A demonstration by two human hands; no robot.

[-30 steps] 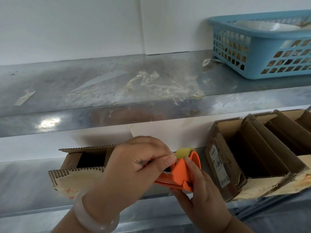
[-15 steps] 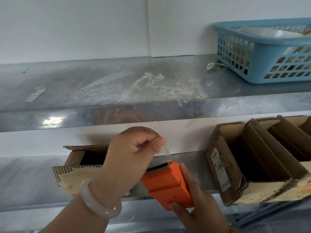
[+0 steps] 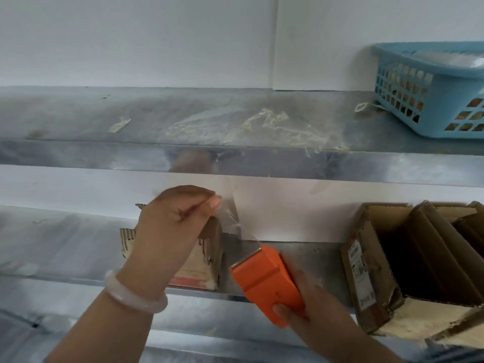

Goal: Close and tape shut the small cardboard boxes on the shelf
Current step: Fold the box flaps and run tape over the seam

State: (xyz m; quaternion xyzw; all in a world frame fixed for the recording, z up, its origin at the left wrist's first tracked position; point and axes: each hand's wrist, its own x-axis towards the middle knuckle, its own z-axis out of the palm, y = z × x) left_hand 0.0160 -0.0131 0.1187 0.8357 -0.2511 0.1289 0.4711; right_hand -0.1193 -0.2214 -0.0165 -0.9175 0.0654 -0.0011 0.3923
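1. A white wall (image 3: 131, 40) backs two grey metal shelves. The upper shelf (image 3: 65, 113) carries curled scraps of old tape (image 3: 262, 124) and, at the far right, a blue plastic basket (image 3: 429, 87).
2. Down by the lower shelf (image 3: 314, 255), the left hand (image 3: 175, 218), with a pale bangle (image 3: 133, 294) on its wrist, pinches the free end of a clear tape strip (image 3: 230, 216) between thumb and forefinger.
3. That strip slants down to the toothed edge of an orange tape dispenser (image 3: 267, 281). The right hand (image 3: 311, 313) grips it from below, with the thumb on its lower corner.
4. Just behind the left hand, a small cardboard box (image 3: 209, 255) sits on the lower shelf, mostly hidden; I cannot tell how its flaps stand.
5. Further right on that shelf, more cardboard boxes (image 3: 392, 271) lean together with their flaps open. The nearest bears a white label (image 3: 358, 268).
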